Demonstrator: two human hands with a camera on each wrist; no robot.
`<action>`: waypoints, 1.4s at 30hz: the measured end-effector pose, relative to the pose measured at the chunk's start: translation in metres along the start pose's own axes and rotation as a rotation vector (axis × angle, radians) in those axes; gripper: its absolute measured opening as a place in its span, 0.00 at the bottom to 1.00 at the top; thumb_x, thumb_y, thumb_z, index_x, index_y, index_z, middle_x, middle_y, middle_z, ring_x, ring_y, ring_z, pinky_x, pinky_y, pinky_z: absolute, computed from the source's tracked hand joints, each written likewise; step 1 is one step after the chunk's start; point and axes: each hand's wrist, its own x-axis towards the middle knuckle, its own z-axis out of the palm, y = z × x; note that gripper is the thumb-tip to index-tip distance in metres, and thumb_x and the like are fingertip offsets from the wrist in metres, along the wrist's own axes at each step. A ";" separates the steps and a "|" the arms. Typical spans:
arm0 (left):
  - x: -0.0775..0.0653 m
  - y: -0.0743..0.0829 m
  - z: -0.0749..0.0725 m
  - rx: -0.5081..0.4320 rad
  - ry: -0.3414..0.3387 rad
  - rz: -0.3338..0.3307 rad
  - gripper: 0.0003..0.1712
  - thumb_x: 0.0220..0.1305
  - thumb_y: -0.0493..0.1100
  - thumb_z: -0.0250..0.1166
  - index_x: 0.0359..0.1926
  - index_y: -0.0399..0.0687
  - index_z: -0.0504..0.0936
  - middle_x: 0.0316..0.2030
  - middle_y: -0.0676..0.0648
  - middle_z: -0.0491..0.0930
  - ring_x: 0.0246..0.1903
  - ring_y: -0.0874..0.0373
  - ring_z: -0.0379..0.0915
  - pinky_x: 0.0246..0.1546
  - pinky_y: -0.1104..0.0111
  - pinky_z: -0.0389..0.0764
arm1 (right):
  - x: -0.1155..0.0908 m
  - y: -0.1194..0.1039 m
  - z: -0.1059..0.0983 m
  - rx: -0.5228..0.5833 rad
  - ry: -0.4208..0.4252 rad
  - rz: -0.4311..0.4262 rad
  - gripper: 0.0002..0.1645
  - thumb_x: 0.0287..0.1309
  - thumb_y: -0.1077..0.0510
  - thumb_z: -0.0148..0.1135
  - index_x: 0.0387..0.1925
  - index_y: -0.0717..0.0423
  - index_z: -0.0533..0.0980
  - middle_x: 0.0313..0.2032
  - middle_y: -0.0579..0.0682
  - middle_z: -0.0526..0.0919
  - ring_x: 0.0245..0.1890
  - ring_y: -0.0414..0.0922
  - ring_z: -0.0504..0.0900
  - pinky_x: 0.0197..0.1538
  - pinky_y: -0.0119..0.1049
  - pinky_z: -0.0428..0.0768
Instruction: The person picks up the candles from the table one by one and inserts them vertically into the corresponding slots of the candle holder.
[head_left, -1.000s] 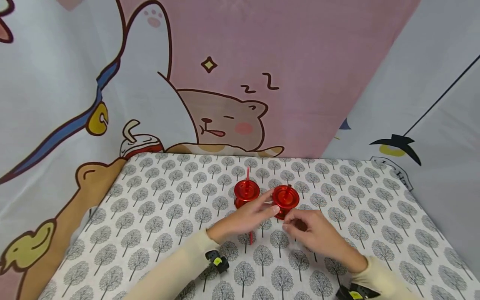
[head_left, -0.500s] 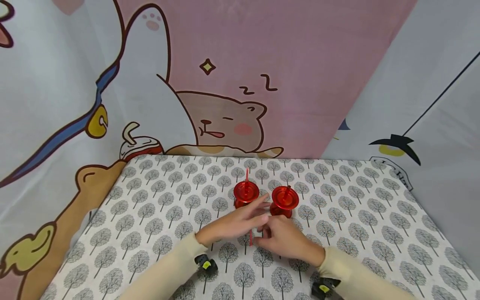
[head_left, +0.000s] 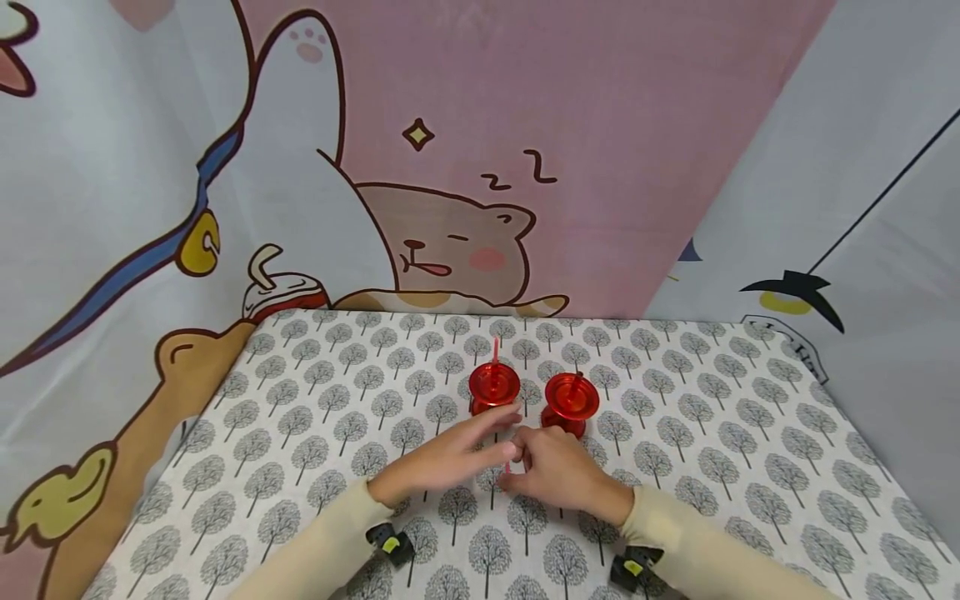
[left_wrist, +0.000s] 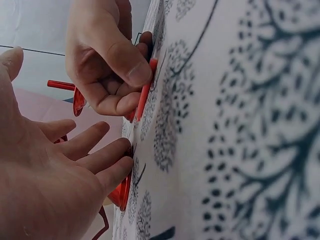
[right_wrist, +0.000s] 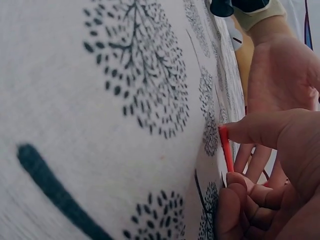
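Observation:
Two shiny red candle holders with dish-shaped tops stand side by side on the cloth. The left candle holder (head_left: 494,386) has a slim red stick upright in its centre; a short peg rises from the right candle holder (head_left: 572,397). My right hand (head_left: 562,472), just in front of them, pinches a thin red stick (left_wrist: 145,95) close along the cloth, thumb at one end and curled fingers at the other. Beside it my left hand (head_left: 444,457) reaches out with straight fingers, holding nothing. Its fingertips overlap the foot of the left holder in the left wrist view.
The table is covered by a white cloth (head_left: 315,467) printed with grey trees. A curtain (head_left: 600,167) with cartoon animals hangs behind the table's far edge. Both forearms wear cream sleeves with black wrist cameras.
My right hand moved left from the right candle holder to the stick lying on the cloth and took hold of it. My left hand drew back left from the right holder.

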 end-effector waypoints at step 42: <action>0.048 0.015 0.027 -0.207 0.073 -0.113 0.39 0.88 0.67 0.44 0.90 0.70 0.48 0.83 0.49 0.64 0.80 0.51 0.62 0.78 0.45 0.63 | -0.023 0.044 -0.029 0.219 -0.090 -0.113 0.11 0.54 0.69 0.80 0.37 0.54 0.87 0.29 0.36 0.84 0.31 0.32 0.82 0.35 0.32 0.86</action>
